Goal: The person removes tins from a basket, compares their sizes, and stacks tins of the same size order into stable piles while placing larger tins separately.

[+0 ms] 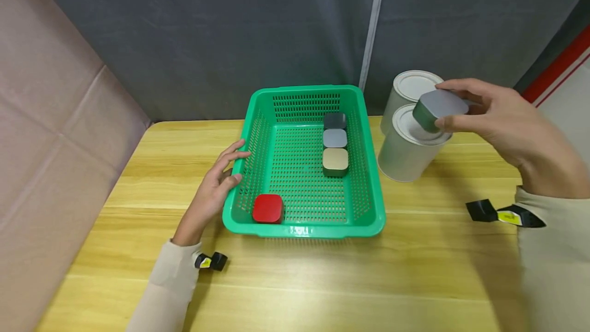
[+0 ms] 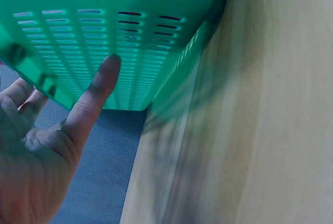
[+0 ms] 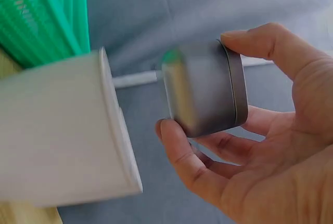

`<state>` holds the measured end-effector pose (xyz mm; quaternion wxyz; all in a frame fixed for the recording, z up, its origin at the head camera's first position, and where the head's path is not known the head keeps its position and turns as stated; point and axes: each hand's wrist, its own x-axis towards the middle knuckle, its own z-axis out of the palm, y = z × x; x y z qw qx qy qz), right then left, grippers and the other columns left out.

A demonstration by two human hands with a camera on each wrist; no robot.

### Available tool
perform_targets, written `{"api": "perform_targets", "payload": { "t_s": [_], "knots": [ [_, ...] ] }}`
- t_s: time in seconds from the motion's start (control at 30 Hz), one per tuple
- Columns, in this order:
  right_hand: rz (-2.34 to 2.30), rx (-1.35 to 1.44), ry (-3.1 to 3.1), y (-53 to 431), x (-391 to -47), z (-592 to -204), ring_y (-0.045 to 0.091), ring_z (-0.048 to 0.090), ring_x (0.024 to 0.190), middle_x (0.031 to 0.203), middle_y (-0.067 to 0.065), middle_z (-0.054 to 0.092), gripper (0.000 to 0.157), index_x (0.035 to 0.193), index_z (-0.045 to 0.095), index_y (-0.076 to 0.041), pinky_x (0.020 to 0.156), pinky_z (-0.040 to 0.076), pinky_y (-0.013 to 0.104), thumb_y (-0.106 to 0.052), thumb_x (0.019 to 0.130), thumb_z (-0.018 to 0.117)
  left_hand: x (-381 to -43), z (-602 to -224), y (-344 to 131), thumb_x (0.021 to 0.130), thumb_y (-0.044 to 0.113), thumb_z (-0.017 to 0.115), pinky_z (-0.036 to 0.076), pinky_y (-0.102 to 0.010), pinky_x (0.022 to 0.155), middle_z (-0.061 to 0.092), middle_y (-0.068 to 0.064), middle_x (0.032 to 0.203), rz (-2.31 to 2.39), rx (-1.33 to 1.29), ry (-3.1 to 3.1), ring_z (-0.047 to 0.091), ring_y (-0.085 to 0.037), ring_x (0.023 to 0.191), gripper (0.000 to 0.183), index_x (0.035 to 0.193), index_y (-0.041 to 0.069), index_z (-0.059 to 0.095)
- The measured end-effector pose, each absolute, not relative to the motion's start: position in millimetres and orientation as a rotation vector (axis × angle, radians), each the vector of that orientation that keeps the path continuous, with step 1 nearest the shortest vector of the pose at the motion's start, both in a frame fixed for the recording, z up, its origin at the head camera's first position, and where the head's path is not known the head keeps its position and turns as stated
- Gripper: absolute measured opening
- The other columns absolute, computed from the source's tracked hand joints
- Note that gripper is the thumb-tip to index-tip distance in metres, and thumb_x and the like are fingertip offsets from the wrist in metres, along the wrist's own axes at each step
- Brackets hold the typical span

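Note:
My right hand (image 1: 502, 117) grips a rounded-square tin with a grey top (image 1: 442, 104), thumb and fingers pressing its sides. The tin overlaps the lid of the nearer white canister (image 1: 405, 152) in the head view; the right wrist view shows it beside the canister's end. My left hand (image 1: 209, 188) rests at the left rim of a green perforated basket (image 1: 304, 230), fingers loosely extended over the edge. Inside the basket, a black tin (image 1: 334, 120), a grey-topped tin (image 1: 335, 138) and a beige-topped tin (image 1: 335, 160) line the right side. A red tin (image 1: 268, 208) sits at the near left corner.
A second white canister (image 1: 392, 101) stands behind the nearer one, right of the basket. The wooden table (image 1: 295, 281) ends at a dark grey curtain (image 1: 207, 40) behind. A pink cloth-like surface (image 1: 55, 132) borders the left side, and a red-edged white panel (image 1: 571, 86) the right.

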<state>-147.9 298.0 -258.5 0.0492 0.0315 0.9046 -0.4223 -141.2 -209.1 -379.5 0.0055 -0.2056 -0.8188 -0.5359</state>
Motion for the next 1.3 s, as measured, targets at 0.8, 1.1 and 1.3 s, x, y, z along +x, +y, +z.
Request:
{"api": "perform_targets", "payload": {
  "t_s": [0.8,1.1,1.3],
  "knots": [
    [-1.528,0.245,2.744,358.2,-150.9,-323.4,-0.009,0.057,0.09,0.121,-0.022,0.041,0.054,0.148,0.045,-0.023,0.069,0.054,0.013,-0.022,0.1,0.07,-141.8,-381.1,-209.2,0.099,-0.003,0.045,0.032,-0.069,0.117,0.029,-0.003,0.172,-1.705,-0.65,-2.536,0.023,-0.028,0.16,0.049,0.147,0.001,0.052],
    [-1.532,0.26,2.663,368.1,-150.0,-355.4,-0.008,0.054,0.095,0.124,-0.029,0.041,0.051,0.142,0.047,-0.028,0.073,0.053,0.013,-0.025,0.099,0.072,-142.4,-381.0,-208.4,0.1,-0.003,0.044,0.03,-0.07,0.118,0.03,-0.003,0.172,-1.704,-0.651,-2.538,0.023,-0.028,0.16,0.048,0.146,0.002,0.054],
    [-1.514,0.304,2.603,370.5,-148.7,-371.0,-0.008,0.053,0.088,0.12,-0.021,0.046,0.059,0.15,0.042,-0.02,0.072,0.054,0.012,-0.025,0.099,0.072,-142.0,-381.0,-208.5,0.099,-0.003,0.044,0.03,-0.071,0.118,0.03,-0.003,0.172,-1.701,-0.648,-2.538,0.023,-0.028,0.16,0.048,0.146,0.002,0.054]
  ]
}}
